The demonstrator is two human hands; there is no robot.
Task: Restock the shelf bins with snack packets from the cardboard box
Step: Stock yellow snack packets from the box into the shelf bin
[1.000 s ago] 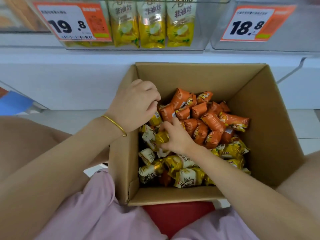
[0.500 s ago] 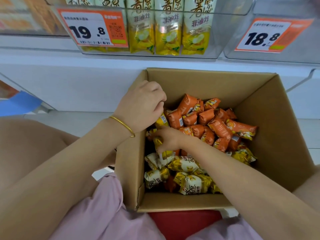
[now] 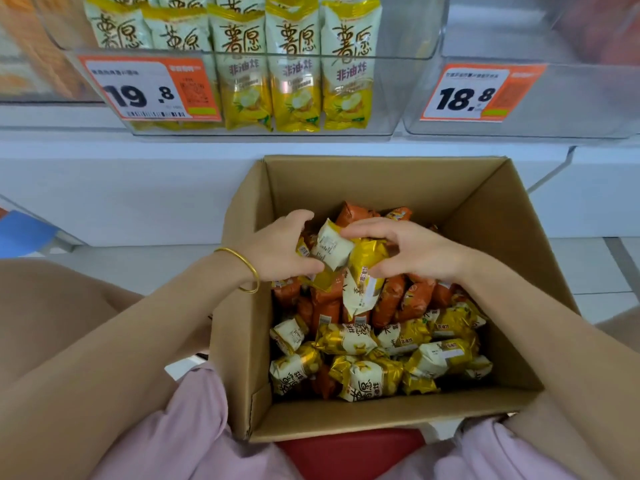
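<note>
An open cardboard box [image 3: 495,244] stands in front of me, holding several yellow packets [image 3: 367,379] at the near side and orange packets [image 3: 391,299] further back. Above the orange pile my left hand [image 3: 277,251] and my right hand [image 3: 412,251] meet, both gripping a bunch of yellow-and-white snack packets [image 3: 349,265]. One packet of the bunch hangs down between the hands. Above the box, a clear shelf bin [image 3: 405,91] holds upright yellow packets of the same kind.
A second clear bin [image 3: 571,98], tagged 18.8, sits to the right of the first and looks bare inside. Price tag 19.8 [image 3: 149,88] marks the filled bin. The white shelf edge [image 3: 138,147] runs just behind the box. A red seat [image 3: 349,452] shows below.
My right hand has lifted out of the yellow pile with packets and joined my left hand above the orange packets. The view has tilted up, showing more of the shelf bins.
</note>
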